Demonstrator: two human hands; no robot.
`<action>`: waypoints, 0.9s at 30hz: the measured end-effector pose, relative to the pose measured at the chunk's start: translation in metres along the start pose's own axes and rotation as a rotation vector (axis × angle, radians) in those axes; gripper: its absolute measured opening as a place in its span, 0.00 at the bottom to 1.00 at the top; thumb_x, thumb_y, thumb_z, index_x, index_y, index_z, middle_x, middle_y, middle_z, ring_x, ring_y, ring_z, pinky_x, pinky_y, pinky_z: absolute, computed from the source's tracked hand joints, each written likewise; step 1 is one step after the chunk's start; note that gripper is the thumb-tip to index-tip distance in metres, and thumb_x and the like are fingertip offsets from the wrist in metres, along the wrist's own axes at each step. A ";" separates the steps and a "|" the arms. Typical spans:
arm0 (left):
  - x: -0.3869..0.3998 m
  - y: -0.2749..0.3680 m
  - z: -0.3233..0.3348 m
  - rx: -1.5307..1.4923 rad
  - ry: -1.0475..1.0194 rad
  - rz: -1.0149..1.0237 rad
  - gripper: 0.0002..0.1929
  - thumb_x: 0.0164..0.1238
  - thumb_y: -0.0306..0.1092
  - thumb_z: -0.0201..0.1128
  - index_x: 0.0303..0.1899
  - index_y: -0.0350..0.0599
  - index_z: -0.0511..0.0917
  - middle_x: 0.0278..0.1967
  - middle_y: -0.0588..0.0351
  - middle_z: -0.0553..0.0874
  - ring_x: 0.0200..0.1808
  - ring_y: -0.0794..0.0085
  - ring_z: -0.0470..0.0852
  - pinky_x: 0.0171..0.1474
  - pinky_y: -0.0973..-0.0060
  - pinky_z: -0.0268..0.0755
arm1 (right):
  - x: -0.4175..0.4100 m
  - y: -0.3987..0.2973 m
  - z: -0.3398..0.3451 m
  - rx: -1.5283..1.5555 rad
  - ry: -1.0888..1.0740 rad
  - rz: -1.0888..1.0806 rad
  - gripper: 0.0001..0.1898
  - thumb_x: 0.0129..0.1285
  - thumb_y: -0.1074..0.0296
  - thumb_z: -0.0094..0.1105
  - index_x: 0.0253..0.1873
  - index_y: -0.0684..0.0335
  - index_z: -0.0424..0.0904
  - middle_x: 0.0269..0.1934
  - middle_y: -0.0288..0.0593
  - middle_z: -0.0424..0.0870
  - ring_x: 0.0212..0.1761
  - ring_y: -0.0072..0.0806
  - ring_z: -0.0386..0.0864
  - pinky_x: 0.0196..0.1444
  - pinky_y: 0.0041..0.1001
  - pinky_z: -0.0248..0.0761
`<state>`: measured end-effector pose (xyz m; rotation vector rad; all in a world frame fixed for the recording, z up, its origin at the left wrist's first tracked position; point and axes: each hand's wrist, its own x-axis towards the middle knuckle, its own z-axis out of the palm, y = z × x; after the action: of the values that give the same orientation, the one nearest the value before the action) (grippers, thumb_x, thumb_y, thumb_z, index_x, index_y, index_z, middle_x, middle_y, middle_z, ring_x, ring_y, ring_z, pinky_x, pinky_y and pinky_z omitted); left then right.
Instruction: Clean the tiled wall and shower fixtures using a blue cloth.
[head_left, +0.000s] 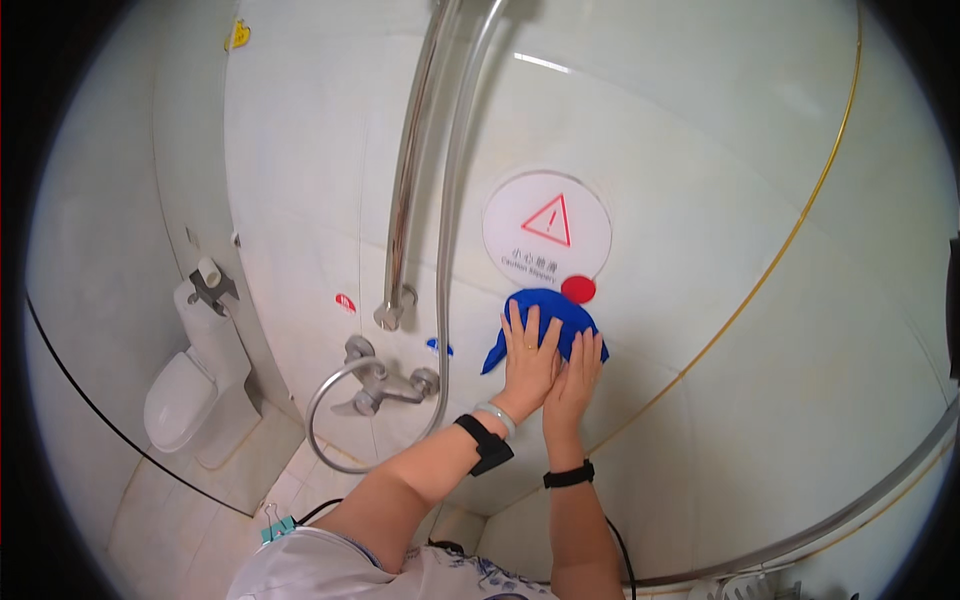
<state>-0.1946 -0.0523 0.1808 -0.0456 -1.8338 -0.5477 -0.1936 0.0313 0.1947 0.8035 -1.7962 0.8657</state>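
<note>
A blue cloth (550, 304) lies flat against the pale tiled wall, just under a round white caution-slippery sign (592, 217). My left hand (529, 364), with a ring and a pale bangle at the wrist, presses on the cloth with fingers spread. Against its right side, my right hand (576, 375) rests with its fingertips on the cloth's right part. A red round sticker (578, 289) touches the upper edge of the cloth. The palms' contact with the cloth is hidden.
To the left are a chrome shower rail (409, 172), a shower hose (448, 217) and a mixer tap (390, 386). A white toilet (180, 401) stands at the far left, with a toilet-roll holder (214, 285) above. Black cables run beside my arms.
</note>
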 end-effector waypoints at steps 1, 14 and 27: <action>0.006 -0.001 -0.003 0.007 0.017 0.012 0.28 0.54 0.27 0.61 0.60 0.41 0.68 0.68 0.35 0.52 0.69 0.28 0.43 0.66 0.32 0.37 | 0.003 -0.007 -0.003 0.054 -0.022 0.012 0.20 0.65 0.73 0.49 0.62 0.68 0.68 0.65 0.52 0.67 0.70 0.50 0.58 0.67 0.47 0.51; 0.109 0.001 -0.063 -0.127 0.269 0.163 0.22 0.55 0.25 0.58 0.55 0.45 0.76 0.62 0.48 0.68 0.67 0.46 0.58 0.67 0.45 0.47 | 0.102 -0.059 -0.007 0.114 0.047 -0.174 0.21 0.65 0.76 0.46 0.62 0.71 0.67 0.61 0.53 0.70 0.65 0.48 0.65 0.66 0.41 0.56; 0.395 -0.001 -0.237 0.207 0.656 0.519 0.22 0.60 0.26 0.55 0.57 0.53 0.74 0.66 0.47 0.64 0.69 0.42 0.54 0.67 0.43 0.45 | 0.361 -0.200 0.008 0.209 0.344 -0.641 0.26 0.64 0.77 0.47 0.68 0.65 0.58 0.66 0.54 0.63 0.71 0.53 0.55 0.67 0.41 0.55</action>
<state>-0.1158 -0.2402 0.5939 -0.1749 -1.1593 0.0096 -0.1527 -0.1349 0.5700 1.1953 -1.0571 0.7067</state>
